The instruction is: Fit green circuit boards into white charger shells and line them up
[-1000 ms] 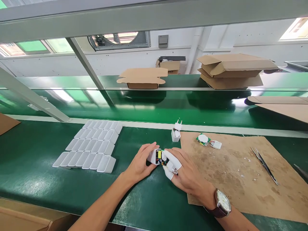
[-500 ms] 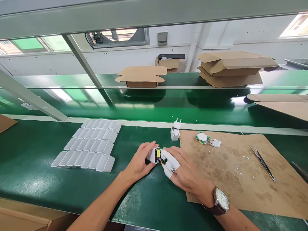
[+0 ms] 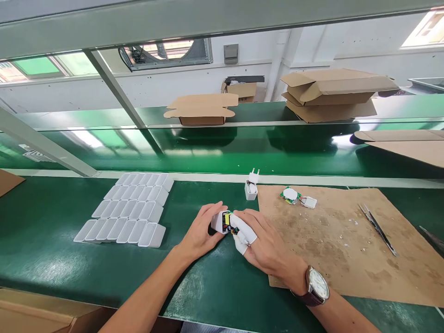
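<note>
Head-worn view, forward and down

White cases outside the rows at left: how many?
2. One case is in the left hand; the other case stands by the far left corner of the brown sheet. Anything behind the hands would be hidden.

An electronics assembly workshop, judging by the cardboard sheet (image 3: 322, 245) with tweezers (image 3: 379, 231) and a circuit board (image 3: 290, 201) on it, and rows of white casings (image 3: 128, 209) to its left.
</note>
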`<state>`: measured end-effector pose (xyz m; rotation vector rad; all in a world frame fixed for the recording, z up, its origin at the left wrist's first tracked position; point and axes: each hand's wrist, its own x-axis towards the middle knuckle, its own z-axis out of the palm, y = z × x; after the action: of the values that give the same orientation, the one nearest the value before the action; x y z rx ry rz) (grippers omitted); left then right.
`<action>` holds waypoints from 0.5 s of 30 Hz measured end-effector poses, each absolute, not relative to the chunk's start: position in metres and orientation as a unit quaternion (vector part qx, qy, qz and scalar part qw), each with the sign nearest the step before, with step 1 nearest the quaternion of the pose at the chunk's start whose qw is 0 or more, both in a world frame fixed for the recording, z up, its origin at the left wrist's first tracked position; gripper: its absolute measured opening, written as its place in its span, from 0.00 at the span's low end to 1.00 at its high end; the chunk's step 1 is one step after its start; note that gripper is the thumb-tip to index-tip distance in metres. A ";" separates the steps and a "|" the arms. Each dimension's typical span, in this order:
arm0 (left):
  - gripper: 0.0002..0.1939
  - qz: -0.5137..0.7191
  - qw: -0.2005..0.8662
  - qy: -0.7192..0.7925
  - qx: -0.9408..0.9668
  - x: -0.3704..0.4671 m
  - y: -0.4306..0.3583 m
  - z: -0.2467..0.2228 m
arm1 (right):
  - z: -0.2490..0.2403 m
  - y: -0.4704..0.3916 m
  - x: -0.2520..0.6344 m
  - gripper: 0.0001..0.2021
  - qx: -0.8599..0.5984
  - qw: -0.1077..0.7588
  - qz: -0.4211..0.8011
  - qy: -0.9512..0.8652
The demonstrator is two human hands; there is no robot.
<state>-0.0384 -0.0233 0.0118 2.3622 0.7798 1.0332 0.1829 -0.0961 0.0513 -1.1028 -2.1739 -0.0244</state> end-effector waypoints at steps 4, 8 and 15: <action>0.40 0.373 0.217 0.278 0.858 -0.038 -0.023 0.014 | 0.049 -0.095 0.184 0.31 -0.421 0.351 0.001 -0.836; 0.39 0.371 0.203 0.281 0.861 -0.037 -0.024 0.016 | 0.045 -0.094 0.185 0.34 -0.412 0.353 0.012 -0.840; 0.38 0.378 0.218 0.264 0.860 -0.036 -0.026 0.012 | 0.043 -0.093 0.186 0.31 -0.388 0.350 0.026 -0.852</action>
<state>-0.0358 -0.0260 0.0121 2.3813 0.7309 1.0452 0.1864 -0.0932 0.0430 -1.0060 -2.2082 0.0662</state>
